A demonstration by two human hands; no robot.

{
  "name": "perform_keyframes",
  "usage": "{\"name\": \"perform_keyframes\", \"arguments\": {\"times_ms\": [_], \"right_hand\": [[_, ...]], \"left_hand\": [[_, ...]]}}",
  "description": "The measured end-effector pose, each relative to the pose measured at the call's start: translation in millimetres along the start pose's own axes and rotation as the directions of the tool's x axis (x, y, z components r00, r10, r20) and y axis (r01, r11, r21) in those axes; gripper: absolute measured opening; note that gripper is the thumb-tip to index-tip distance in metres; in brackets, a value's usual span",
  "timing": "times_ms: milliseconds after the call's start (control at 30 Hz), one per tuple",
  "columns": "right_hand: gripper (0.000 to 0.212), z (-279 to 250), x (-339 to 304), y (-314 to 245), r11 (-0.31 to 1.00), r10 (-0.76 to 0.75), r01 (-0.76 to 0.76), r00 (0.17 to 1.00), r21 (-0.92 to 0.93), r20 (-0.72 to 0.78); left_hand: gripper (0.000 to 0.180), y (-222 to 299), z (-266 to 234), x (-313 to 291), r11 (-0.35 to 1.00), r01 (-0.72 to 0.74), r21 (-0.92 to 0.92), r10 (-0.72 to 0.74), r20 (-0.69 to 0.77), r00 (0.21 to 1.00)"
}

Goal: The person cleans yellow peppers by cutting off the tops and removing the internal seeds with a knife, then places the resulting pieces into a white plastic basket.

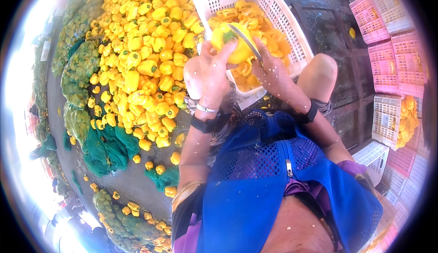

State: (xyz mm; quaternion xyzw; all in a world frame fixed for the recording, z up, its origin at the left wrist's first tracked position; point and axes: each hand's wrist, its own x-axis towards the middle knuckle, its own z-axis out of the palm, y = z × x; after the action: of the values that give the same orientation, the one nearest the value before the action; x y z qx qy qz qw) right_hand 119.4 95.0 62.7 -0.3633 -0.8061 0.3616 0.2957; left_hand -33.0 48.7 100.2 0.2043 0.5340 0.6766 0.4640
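Observation:
My left hand (214, 72) grips a whole yellow bell pepper (247, 54), with the green stem end turned up beside my thumb. In my right hand (273, 74) is a knife with a thin, curved blade (245, 38). The blade lies across the top of the pepper, close to the stem; I cannot tell how deep it sits. Both hands are over a white slotted plastic crate (299, 38) between my knees. Cut yellow pepper pieces (277, 40) fill much of the crate's bottom.
A large heap of whole yellow peppers (146, 65) spreads over the floor at my left. Past it lie filled net sacks (78, 77) and a loose green net (109, 148). Pink crates (383, 65) and a white crate of peppers (387, 120) line the right side.

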Motion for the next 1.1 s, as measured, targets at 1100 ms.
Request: {"name": "perform_keyframes", "arguments": {"times_ms": [1100], "right_hand": [[0.045,-44.9,20.0,19.6,0.979,0.129,-0.116,0.989,0.168,-0.067]], "left_hand": [[0.040,-13.8,-10.3,6.3,0.955,0.242,-0.170,-0.208,0.196,0.958]]}}
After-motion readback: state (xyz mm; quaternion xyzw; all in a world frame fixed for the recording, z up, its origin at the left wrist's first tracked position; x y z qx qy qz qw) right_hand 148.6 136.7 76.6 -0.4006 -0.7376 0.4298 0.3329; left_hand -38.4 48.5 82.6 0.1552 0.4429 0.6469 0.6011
